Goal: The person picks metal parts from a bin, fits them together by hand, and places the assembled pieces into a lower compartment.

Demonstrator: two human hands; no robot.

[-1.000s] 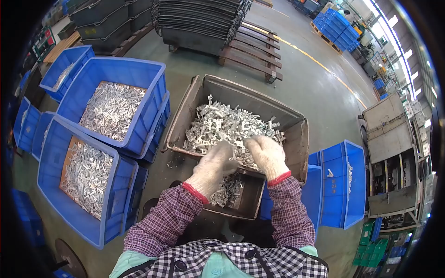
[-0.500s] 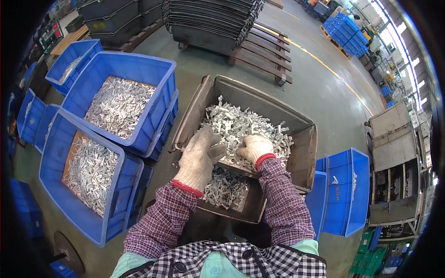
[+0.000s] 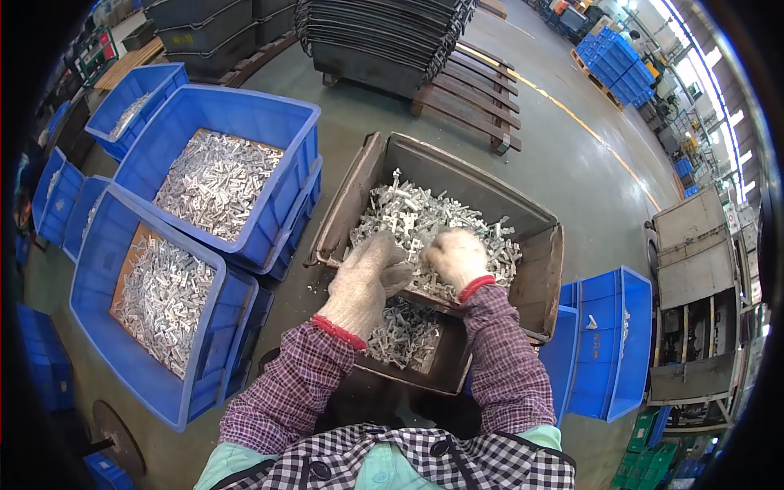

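Observation:
A large worn metal bin (image 3: 472, 173) holds a heap of small silvery metal parts (image 3: 425, 214). Over the bin's near left edge is my left hand (image 3: 369, 276) in a whitish knit glove, fingers drawn together; whatever they hold is hidden. My right hand (image 3: 459, 260), gloved the same way, lies against the near side of the heap with its fingers curled, and their contents cannot be made out. The two hands are close together but apart. Below them a smaller dark bin (image 3: 451, 359) contains more metal parts (image 3: 400, 335).
On the left, blue crates (image 3: 211, 273) hold many similar parts. Other blue crates (image 3: 598, 343) are at the right, beside a metal rack (image 3: 694, 245). Beyond the bin are a wooden pallet (image 3: 469, 102) and stacked dark bins (image 3: 367, 69). A person (image 3: 630, 37) is far off.
The view has shifted, so the bins appear further right. My left hand moved to the near left bin edge, then slightly back toward my right hand. My right hand's fingers have curled in.

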